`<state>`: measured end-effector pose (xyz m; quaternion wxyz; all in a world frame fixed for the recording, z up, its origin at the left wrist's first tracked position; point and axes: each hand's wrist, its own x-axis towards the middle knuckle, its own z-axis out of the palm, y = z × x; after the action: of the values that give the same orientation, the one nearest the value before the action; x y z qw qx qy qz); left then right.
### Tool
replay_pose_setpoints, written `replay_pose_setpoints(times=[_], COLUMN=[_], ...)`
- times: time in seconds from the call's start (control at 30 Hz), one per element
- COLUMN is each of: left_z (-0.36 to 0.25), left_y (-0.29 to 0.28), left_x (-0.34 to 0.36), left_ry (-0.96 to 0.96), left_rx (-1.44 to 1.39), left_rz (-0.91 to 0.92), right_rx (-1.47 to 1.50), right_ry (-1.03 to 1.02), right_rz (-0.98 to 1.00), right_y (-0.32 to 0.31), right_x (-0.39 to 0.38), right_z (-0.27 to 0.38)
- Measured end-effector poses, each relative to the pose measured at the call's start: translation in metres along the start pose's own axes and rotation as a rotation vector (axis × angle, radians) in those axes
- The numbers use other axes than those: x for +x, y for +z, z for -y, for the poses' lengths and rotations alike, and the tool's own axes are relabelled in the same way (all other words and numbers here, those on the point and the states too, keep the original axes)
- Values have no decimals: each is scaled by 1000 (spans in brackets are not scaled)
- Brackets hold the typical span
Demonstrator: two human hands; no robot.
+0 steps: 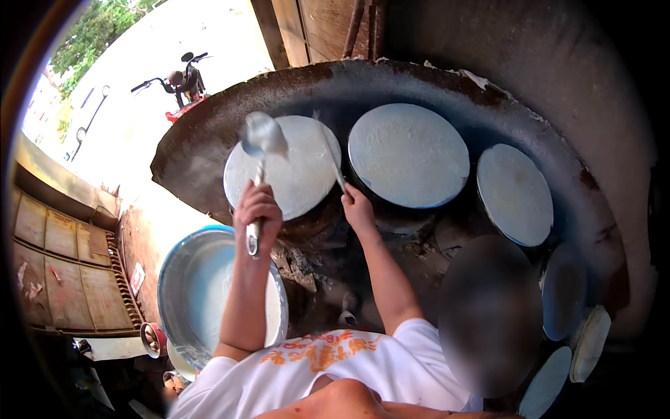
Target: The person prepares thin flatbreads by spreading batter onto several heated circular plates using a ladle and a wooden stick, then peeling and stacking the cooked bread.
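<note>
My left hand (259, 213) is closed round the handle of a ladle (264, 134). White batter coats the ladle's bowl, which hangs over the left round griddle (300, 183). A pale layer covers that griddle. In my right hand (358, 207) is a thin flat spatula (329, 150), its blade slanting up over the same griddle's right edge; whether it touches the layer I cannot tell. Beneath my left forearm stands a large tub (166, 293) of white batter with a blue rim.
A middle griddle (410, 155) and a right griddle (515, 195) also bear pale layers. More round plates (591, 343) curve down the right side. A dark sooty wall (188, 150) rings the griddles. A red vehicle with handlebars (185, 87) stands outside. A blurred patch hides the lower right.
</note>
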<state>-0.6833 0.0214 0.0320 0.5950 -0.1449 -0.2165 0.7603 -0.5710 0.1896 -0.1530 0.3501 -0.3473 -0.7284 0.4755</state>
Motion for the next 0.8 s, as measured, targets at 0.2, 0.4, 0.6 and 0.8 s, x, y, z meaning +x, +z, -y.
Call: replay_pose_setpoints(times=[0.2,0.4,0.6,0.8], left_z=[81,190,404,593], left_y=[52,-13,-137,-355], left_x=[15,-7,19,39], left_ry=[-223,-752,-1474,-1667], left_rx=[93,171,-18,-143], left_rz=[89,41,-393,-748], right_rx=[19,141,206,272], right_ry=[-53,-12,627,453], right_rz=[307,234,-724,-1529], right_y=[11,-115,-354,-527], right_x=[-78,-226,-385,-462], right_z=[13,-18,45,-57])
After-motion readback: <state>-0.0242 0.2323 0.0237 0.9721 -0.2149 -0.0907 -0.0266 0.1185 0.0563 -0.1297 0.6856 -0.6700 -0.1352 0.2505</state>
